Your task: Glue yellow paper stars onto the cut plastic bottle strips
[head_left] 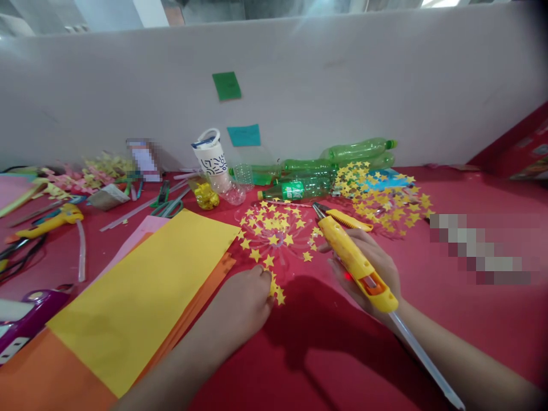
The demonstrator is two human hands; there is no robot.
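My right hand [377,268] is wrapped around a yellow hot glue gun [349,251], its nozzle pointing up and away. A translucent glue stick [423,359] sticks out of the gun's back end. My left hand [246,299] is closed in a pinch at several small yellow paper stars [279,295], which show beside its fingertips; the fingertips themselves are partly hidden. Just beyond it lies a clear plastic piece cut into spreading strips [285,237], dotted with yellow stars. A second star-covered piece [385,200] stands farther right.
Yellow paper [149,302] lies over orange sheets at left. Several green plastic bottles [359,149] and a white tumbler [209,155] stand along the grey partition [342,85]. A yellow cutter knife [349,220], scissors [169,202], another glue gun [51,222] and a purple tool [36,319] are on the red table.
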